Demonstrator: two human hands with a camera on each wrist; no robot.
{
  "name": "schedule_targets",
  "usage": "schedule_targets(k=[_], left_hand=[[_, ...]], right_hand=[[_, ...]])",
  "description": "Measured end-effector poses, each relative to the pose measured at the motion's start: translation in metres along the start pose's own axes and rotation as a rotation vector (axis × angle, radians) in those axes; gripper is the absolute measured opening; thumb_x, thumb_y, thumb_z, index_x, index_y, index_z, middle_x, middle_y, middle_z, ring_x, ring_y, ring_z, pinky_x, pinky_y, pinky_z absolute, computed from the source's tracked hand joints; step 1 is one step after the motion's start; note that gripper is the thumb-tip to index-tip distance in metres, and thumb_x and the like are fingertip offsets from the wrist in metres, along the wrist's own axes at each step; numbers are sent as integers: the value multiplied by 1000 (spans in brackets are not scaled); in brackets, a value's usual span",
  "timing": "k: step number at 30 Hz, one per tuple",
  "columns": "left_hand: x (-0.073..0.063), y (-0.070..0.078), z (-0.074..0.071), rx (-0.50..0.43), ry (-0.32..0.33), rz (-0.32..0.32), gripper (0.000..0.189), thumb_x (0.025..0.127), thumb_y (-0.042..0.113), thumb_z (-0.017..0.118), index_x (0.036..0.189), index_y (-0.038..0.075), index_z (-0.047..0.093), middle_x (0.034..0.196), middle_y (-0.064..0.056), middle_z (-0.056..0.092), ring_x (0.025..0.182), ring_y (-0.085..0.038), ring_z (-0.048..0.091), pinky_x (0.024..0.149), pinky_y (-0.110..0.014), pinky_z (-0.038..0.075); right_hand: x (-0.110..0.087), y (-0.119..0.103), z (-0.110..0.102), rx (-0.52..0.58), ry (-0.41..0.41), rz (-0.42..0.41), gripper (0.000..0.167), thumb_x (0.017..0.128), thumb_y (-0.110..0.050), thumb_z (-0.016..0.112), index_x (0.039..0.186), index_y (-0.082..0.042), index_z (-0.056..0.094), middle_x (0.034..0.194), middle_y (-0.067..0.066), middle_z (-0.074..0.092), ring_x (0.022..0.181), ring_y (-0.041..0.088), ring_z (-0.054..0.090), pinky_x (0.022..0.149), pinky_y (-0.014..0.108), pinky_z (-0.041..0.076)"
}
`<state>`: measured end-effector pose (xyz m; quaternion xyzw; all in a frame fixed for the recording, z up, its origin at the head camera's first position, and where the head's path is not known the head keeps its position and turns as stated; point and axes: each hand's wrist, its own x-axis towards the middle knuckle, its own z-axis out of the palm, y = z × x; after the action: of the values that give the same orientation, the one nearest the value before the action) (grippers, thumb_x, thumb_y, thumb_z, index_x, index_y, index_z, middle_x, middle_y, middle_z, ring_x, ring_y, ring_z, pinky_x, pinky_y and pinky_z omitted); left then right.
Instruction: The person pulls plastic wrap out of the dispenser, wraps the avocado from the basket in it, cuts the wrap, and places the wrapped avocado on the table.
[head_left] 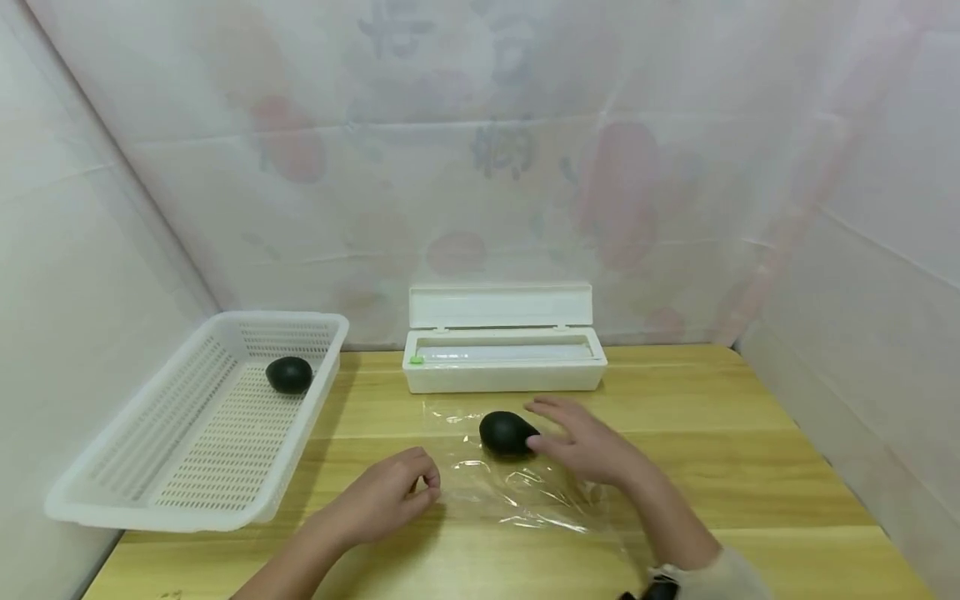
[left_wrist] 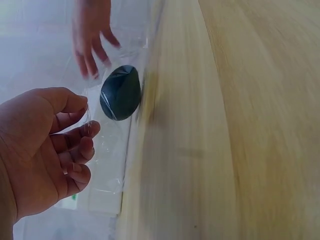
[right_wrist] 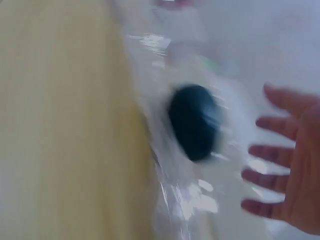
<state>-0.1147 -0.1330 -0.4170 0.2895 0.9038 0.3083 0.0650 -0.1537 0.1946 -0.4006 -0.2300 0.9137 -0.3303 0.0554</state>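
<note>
A dark, smooth avocado lies on a sheet of clear cling film spread over the table. At the film's left edge is my left hand; its curled thumb and index finger pinch the film, with a thin wrinkled strand between the fingertips in the left wrist view. Over the film's right part, beside the avocado's narrow end, hovers my right hand. Its fingers are spread and hold nothing in the right wrist view, where the avocado looks blurred.
Behind the film stands a white cling film dispenser with its lid raised and a green slider at its left end. To the left, a white plastic basket holds another dark avocado. Pale curtains enclose the wooden table.
</note>
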Motion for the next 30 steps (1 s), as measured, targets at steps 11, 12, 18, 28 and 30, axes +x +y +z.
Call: schedule_targets(k=[11,12,18,28,30], left_hand=[[3,1,3,-64,30,-32,12,93,19,65,84,24,60,80,14,54,68,-2,47,58,-21,44],[3,0,2,-71,32,-33,12,93,19,65,84,24,60,80,14,54,68,-2,47,58,-21,44],[1,-3,4,-147,50,-46,13,93,17,64,83,25,61,76,12,55,68,-3,49,58,-22,46],[1,-8,5,-229,94,-112,9,94,19,62,86,22,62,78,10,58,70,-6,52,60,-23,48],[1,-10,4,-224,105,-124,8,94,19,62,87,21,62,78,10,58,70,-7,52,61,-24,48]], right_hand=[[10,-21,36,-112,24,-70,40,96,-15,60,135,-11,59,144,6,53,131,32,48,106,54,41],[6,-23,38,-114,40,-104,38,94,-13,60,133,-11,62,142,5,55,130,30,49,105,53,42],[-15,-25,54,-195,156,-313,26,82,-28,77,106,-18,72,134,2,60,130,30,49,101,59,41],[-15,-23,63,-344,248,-466,18,72,-18,87,85,-19,74,123,1,63,112,23,62,94,45,52],[-11,-24,58,-332,244,-480,16,73,-15,86,83,-18,75,116,0,66,107,20,64,91,41,54]])
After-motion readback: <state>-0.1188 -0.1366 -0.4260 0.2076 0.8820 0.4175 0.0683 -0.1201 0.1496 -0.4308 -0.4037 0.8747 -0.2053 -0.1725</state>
